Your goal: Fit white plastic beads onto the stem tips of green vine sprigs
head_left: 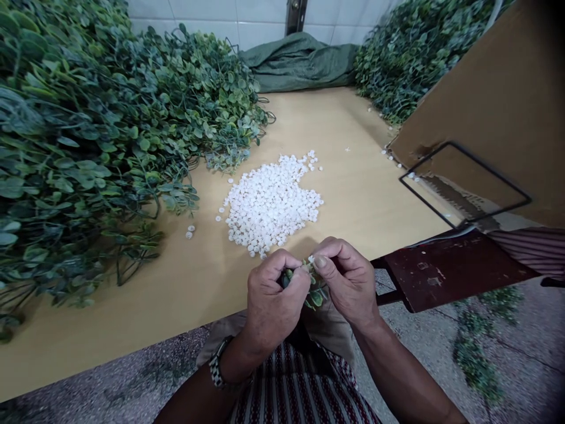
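Both hands pinch a small leafy sprig at the counter's near edge.

Head view: left hand [271, 297] and right hand [346, 277] are curled tight around the green plastic sprig [314, 294]; beyond them a heap of round white beads [273, 203] lies on the smooth tan counter [176, 288], beside matte artificial foliage [88, 147].
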Motion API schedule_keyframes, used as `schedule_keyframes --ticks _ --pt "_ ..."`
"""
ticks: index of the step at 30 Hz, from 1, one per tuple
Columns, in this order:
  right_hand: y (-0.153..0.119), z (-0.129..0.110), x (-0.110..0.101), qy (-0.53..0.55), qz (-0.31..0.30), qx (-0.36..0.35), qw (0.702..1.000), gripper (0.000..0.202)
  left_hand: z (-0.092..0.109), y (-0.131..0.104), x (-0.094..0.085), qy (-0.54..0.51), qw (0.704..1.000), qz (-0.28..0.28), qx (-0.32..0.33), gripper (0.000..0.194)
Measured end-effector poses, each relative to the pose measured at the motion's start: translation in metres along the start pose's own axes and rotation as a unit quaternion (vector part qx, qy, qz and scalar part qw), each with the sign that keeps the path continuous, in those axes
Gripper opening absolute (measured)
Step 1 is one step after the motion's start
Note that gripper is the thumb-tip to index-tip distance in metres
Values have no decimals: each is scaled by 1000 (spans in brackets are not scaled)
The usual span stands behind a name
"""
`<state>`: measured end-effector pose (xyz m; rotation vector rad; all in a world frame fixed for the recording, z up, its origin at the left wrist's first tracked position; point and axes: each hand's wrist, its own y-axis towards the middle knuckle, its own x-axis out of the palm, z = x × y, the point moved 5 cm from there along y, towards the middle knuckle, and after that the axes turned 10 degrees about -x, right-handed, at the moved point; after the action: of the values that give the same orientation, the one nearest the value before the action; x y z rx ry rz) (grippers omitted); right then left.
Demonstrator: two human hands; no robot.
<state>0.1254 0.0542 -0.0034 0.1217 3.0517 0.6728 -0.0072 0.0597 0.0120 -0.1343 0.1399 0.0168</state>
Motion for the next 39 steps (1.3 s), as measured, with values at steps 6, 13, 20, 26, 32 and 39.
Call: schedule_keyframes --ticks 6,13,20,26,32,39 --pt "-2 -3 0 -37 19 -40 998 11 2 -1 3 7 1000 7 6 15" --pt "-5 -7 2 -79 38 -96 992 10 4 0 2 11 1000 20 17 16" --pt "-7 -9 3 -115 40 -142 982 13 3 -2 4 -5 999 31 20 15" --pt "-7 -11 4 -127 43 -155 979 15 4 -2 4 9 998 47 32 15" --pt "-8 -10 4 -128 42 -152 979 13 5 -2 3 5 998 48 32 15" --pt "-8 -9 3 -127 29 -151 980 13 5 -3 4 19 998 49 29 16"
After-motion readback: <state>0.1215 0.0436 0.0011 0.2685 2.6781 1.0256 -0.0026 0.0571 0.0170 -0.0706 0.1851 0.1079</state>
